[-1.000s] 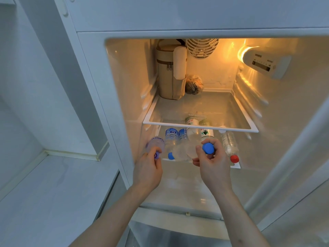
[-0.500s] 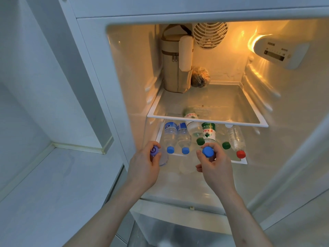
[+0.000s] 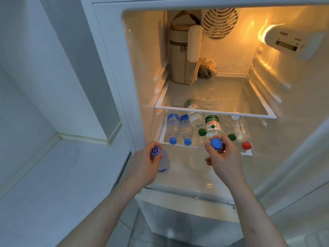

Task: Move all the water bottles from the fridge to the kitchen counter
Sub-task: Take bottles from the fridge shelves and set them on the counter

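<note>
We grip two water bottles by the neck, purple-capped bottle (image 3: 161,160) in left hand (image 3: 144,164), blue-capped bottle (image 3: 216,143) in right hand (image 3: 222,157), fingers clenched below the caps for carrying to the surface (image 3: 53,175); others lie on the fridge shelf (image 3: 178,144).

Clear, glossy plastic water bottles (image 3: 179,128) lay on a smooth glass shelf (image 3: 215,114) edged in white plastic, their caps matt blue, green and red. The fridge (image 3: 142,68) lining was glossy white plastic that caught the lamp's amber glare. A beige woven cloth bag (image 3: 179,63) with a metal zip stood at the back, beside a crinkled, shiny wrapped bundle (image 3: 207,68). The kitchen counter (image 3: 53,175) looked smooth, pale and faintly veined, like stone.
</note>
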{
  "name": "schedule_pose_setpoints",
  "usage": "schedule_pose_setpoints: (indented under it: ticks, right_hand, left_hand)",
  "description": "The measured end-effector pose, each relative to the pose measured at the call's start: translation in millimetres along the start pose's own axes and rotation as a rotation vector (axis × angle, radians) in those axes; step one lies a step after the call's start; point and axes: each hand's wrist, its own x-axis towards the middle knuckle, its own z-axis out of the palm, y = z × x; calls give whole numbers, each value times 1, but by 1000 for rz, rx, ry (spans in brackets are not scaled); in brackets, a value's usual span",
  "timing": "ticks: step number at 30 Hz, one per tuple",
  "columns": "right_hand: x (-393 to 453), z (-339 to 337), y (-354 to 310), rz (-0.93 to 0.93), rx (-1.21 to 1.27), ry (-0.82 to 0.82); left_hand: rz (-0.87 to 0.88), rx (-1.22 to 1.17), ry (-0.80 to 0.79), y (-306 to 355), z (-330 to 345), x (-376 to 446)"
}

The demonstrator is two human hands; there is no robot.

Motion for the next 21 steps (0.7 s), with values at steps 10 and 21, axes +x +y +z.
schedule_pose_setpoints:
  ticks: [10,21]
  right_hand:
    - [-32,21,-14,-17,-98,-92]
    - [-89,35,-47,-126,-177,-204]
  left_hand:
    - [18,-13,-36,-15,-29,-37]
    - [6,-28,-53,-40,-70,-94]
